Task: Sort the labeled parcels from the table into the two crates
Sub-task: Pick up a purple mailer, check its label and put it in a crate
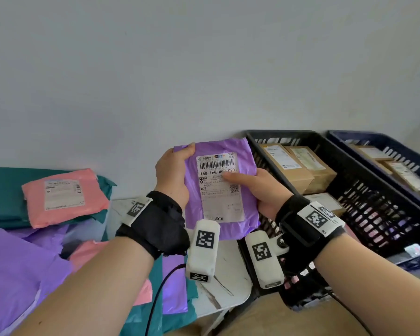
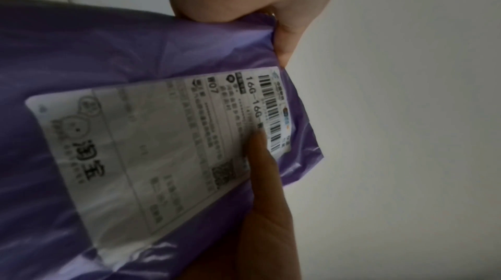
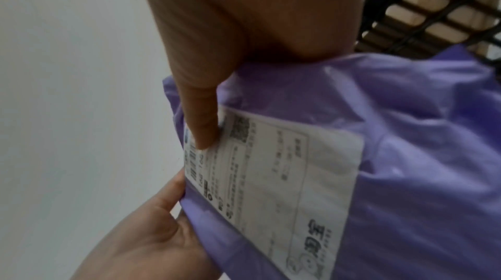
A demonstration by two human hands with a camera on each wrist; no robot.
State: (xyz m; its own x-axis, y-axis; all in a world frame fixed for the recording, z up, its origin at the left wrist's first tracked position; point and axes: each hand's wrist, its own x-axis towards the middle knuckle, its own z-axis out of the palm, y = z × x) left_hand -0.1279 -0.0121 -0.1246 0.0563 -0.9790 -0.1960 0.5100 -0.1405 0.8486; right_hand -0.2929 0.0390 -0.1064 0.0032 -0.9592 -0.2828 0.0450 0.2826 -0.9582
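Note:
I hold a purple parcel [image 1: 194, 207] upright in front of me with both hands, its white shipping label [image 1: 218, 187] facing me. My left hand [image 1: 174, 172] grips its left edge, the thumb over the top left corner. My right hand [image 1: 257, 187] grips the right edge with the thumb lying across the label. In the left wrist view the purple parcel [image 2: 95, 53] fills the left half, gripped by my left hand [image 2: 284, 33]. The right wrist view shows my right hand's [image 3: 200, 96] thumb pressing on the purple parcel's [image 3: 420, 134] label.
A black crate [image 1: 364, 202] holding brown boxes [image 1: 298, 168] stands just right of my hands. A dark blue crate [image 1: 398, 151] with more boxes sits further right. A pink parcel [image 1: 63, 197] and purple, teal and pink parcels lie piled on the table [image 1: 226, 284] at left.

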